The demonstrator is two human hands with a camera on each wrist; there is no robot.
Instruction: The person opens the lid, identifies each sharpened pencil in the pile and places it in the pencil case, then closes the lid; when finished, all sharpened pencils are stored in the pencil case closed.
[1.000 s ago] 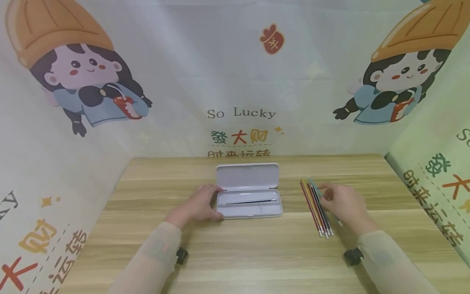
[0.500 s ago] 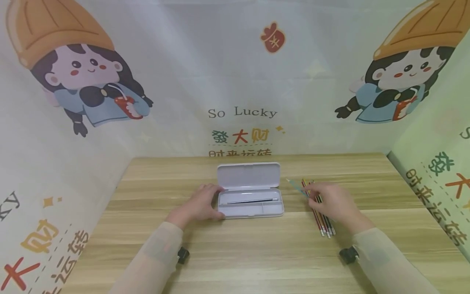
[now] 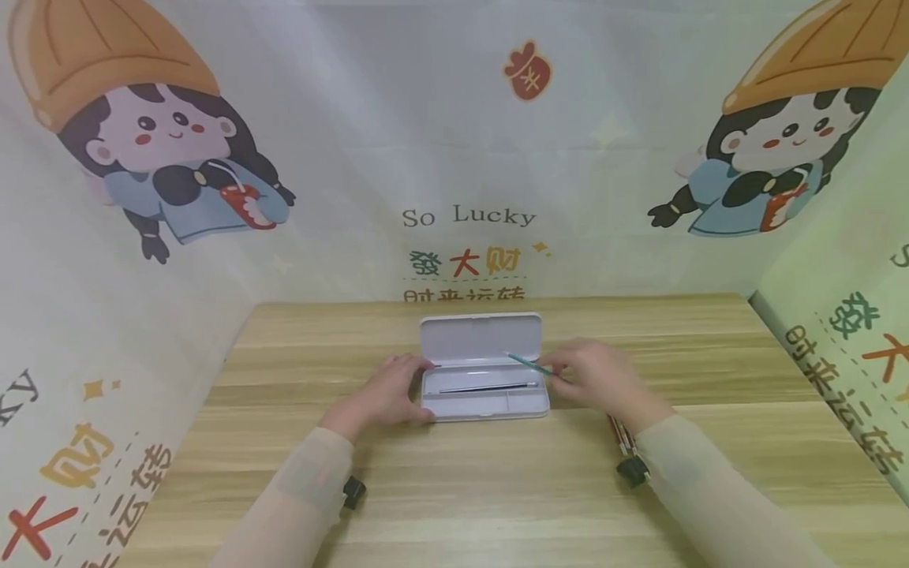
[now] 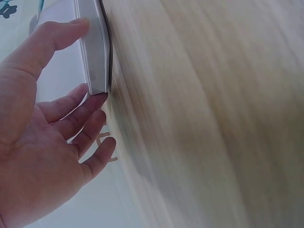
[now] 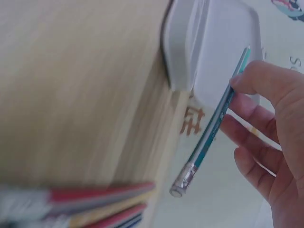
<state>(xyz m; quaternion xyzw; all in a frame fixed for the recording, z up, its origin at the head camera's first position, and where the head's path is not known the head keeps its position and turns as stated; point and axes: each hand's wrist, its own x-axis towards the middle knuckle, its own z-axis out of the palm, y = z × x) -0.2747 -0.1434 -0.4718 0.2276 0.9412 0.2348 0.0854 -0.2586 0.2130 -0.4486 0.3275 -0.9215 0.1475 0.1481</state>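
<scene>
A white pencil case [image 3: 463, 408] lies on the table with its lid [image 3: 472, 338] raised. One dark pencil [image 3: 483, 388] rests in its long rear compartment. At the case's left end my left hand [image 3: 387, 390] grips it, thumb at the front corner and fingers toward the back. My right hand [image 3: 604, 380] pinches a teal pencil [image 5: 213, 124] between thumb and fingers, just off the case's right end. In the right wrist view the pencil's eraser end points down toward the table side; its tip reaches in front of the lid.
Several pencils [image 3: 625, 436] lie in a bunch on the wooden table [image 3: 483, 489], partly hidden under my right wrist. Red and yellow ones [image 5: 104, 199] show blurred in the right wrist view. A printed cloth [image 3: 341, 158] hangs behind the table.
My right hand has lifted the teal pencil from the bunch and carried it left to the case, its tip now pointing leftward. My left hand has stayed on the case.
</scene>
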